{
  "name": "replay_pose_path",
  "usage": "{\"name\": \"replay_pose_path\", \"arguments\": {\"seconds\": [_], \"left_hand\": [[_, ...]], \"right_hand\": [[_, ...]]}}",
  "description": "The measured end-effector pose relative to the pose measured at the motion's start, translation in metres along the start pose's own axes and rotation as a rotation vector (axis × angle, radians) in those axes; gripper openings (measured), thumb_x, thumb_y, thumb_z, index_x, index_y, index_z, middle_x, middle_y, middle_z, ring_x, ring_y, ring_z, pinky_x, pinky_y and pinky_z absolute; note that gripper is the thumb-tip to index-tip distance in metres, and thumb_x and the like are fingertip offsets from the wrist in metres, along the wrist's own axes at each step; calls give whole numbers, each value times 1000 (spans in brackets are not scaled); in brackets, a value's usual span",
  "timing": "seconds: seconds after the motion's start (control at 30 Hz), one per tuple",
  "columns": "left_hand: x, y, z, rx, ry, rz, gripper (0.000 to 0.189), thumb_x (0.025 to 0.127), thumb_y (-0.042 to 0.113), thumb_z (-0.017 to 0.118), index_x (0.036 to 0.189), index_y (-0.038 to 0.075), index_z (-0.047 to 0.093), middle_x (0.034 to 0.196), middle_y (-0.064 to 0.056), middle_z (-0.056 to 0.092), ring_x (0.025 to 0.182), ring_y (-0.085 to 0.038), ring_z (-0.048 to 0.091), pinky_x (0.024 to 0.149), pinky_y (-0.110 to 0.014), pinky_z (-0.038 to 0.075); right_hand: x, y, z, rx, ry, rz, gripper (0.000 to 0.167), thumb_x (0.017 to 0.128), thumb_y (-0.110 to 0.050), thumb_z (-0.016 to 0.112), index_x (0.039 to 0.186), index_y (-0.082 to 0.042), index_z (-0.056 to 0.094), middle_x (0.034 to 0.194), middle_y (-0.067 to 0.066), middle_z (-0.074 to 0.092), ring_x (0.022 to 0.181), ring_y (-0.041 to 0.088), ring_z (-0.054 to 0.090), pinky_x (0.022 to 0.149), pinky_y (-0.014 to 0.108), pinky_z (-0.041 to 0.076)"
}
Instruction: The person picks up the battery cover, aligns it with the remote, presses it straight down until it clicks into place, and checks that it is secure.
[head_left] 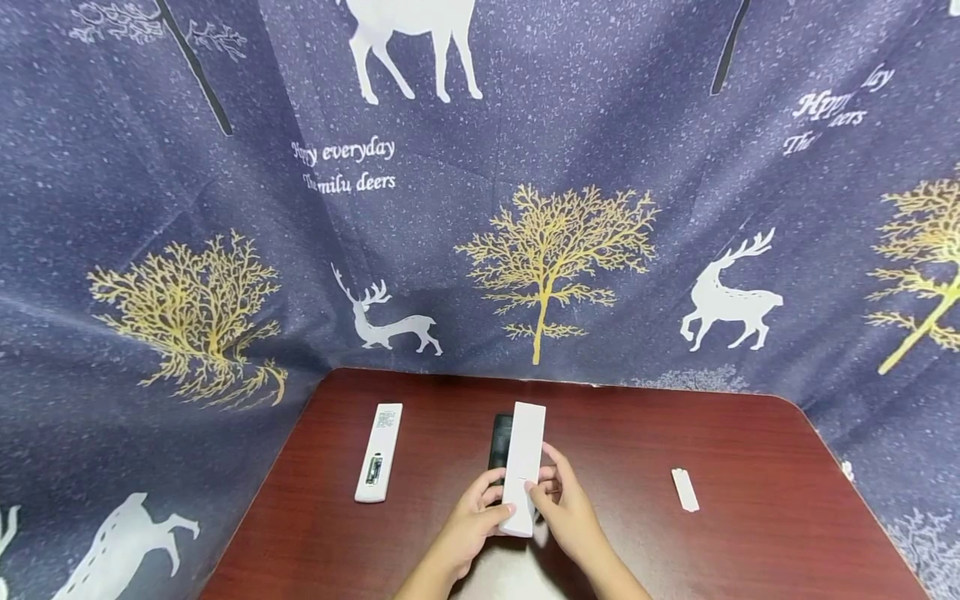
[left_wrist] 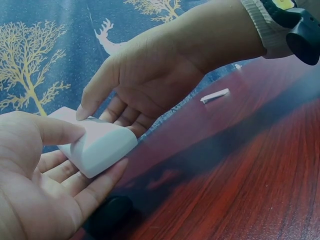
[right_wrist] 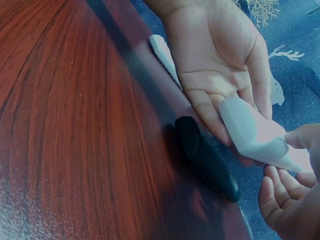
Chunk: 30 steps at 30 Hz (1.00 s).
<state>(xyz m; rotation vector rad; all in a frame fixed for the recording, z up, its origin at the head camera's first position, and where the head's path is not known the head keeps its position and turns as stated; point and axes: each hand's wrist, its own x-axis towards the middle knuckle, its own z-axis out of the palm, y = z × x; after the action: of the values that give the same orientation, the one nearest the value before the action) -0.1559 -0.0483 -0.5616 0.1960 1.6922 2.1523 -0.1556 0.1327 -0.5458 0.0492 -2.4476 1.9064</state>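
Observation:
Above the table a white remote control (head_left: 525, 442) is gripped by both hands, its plain back turned up with a small seam mark across it. My left hand (head_left: 467, 527) holds its lower left side, thumb on top and fingers beneath. From the right, my right hand (head_left: 572, 510) holds the other side, its thumb pressing near the seam mark. Below, partly hidden behind the white remote, a black remote control (right_wrist: 210, 162) lies on the table. In the left wrist view the white remote's rounded end (left_wrist: 107, 152) faces the camera.
Another white remote control (head_left: 386, 437) lies at the left of the reddish-brown table (head_left: 615, 433), its battery compartment (head_left: 374, 469) uncovered. A small white battery cover (head_left: 685, 490) lies at the right. Patterned blue cloth (head_left: 420, 250) hangs behind the table.

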Motion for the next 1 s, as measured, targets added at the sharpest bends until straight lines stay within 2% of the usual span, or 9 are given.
{"name": "replay_pose_path", "arguments": {"seconds": [0.3, 0.73, 1.0], "left_hand": [[1, -5, -1, -9, 7, 6, 59, 96, 7, 61, 150, 2, 38, 129, -18, 63, 98, -18, 69, 79, -30, 60], [-2, -3, -1, 25, 18, 6, 60, 96, 7, 61, 151, 2, 37, 134, -20, 62, 101, -20, 70, 78, -30, 60], [-2, -2, 1, 4, 16, 12, 58, 96, 5, 60, 149, 0, 38, 130, -21, 63, 101, -20, 69, 80, -31, 60]], "right_hand": [[1, 3, 3, 1, 15, -14, 67, 92, -6, 71, 151, -11, 40, 104, 8, 66, 82, 7, 56, 69, 21, 50], [0, 3, 0, -46, -6, -37, 64, 94, -13, 69, 151, -11, 40, 103, 6, 65, 85, 6, 57, 73, 20, 52], [0, 3, 1, -3, -13, -16, 65, 94, -12, 70, 152, -12, 40, 106, 9, 66, 86, 9, 58, 73, 20, 52]]}}
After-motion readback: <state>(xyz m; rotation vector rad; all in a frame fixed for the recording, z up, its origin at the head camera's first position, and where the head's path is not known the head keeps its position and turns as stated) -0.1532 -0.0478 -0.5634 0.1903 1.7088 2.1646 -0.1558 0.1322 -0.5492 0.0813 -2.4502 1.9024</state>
